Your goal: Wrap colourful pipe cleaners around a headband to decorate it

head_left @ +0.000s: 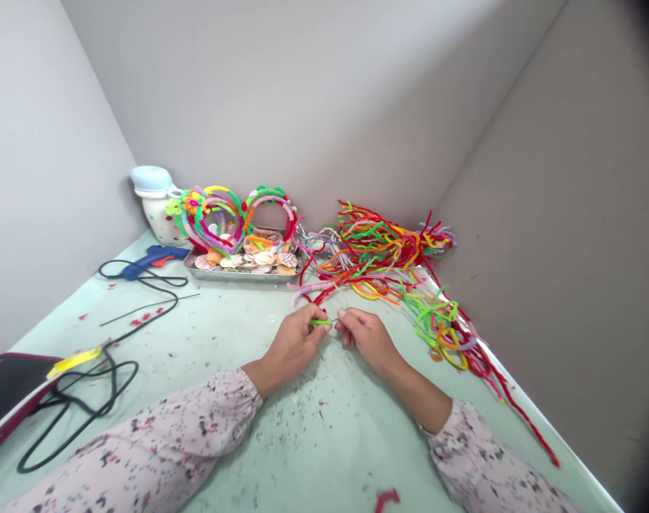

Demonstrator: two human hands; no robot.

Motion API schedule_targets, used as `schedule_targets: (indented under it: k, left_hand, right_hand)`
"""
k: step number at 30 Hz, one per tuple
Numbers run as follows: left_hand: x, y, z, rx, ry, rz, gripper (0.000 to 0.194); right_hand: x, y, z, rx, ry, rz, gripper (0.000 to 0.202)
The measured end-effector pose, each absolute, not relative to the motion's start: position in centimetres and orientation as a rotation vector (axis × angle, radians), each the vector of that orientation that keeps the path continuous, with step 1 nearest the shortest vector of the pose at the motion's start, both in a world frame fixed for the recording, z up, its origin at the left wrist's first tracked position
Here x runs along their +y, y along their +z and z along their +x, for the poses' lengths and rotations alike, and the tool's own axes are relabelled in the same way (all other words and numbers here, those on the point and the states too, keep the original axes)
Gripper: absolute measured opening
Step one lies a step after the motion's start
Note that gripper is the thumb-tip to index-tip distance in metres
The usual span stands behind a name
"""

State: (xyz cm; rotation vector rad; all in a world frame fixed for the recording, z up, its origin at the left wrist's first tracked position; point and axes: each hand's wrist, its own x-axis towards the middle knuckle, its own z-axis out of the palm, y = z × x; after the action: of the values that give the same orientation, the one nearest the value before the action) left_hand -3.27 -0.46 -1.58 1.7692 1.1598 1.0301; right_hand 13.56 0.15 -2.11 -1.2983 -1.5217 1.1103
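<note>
Pinching grn pipe cleaner point(320, 322), L hand point(296, 342); axis crosswise, twd R hand point(367, 336) pinching wire point(334, 320).

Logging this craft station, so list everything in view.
Table: one, pale green, underneath
Walls: three, grey, surrounding
Lidded container: one, white and pale blue, back left
Tray: one, silver, back
Seashells: many, orange and white, in tray
Headbands: several, multicoloured, at tray
Glue gun: one, blue, left of tray
Cord: one, black, left
Label: one, yellow, by cord
Thin rod: one, dark, left
Unclear object: one, black and red, left edge
Pipe cleaners: many, multicoloured, back right and right
Scraps: several, red, left and bottom edge
Held pipe cleaner: one, green, between hands
Sleeves: two, pink floral, lower corners
Left hand: one, bare, pinching green length
Right hand: one, bare, at opposite end
</note>
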Motion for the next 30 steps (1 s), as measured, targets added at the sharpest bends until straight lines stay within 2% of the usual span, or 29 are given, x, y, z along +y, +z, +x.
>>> schedule_targets:
  k: [13, 23, 30]
  left_hand:
    - [-0.4, -1.5, -3.1, 1.148, 1.029, 1.736, 0.010]
    - [-0.7, -1.3, -3.2, 1.266, 1.058, 1.801, 0.013]
    - [-0.7, -1.5, -3.3, 1.188, 1.040, 1.763, 0.011]
  right_hand:
    - [0.2, -2.2, 13.6, -1.472, 1.051, -1.305, 0.039]
    - [0.7, -2.8, 13.7, -1.391, 1.086, -1.289, 0.036]
    - [0.6, -2.4, 13.7, -1.407, 1.108, -1.300, 0.032]
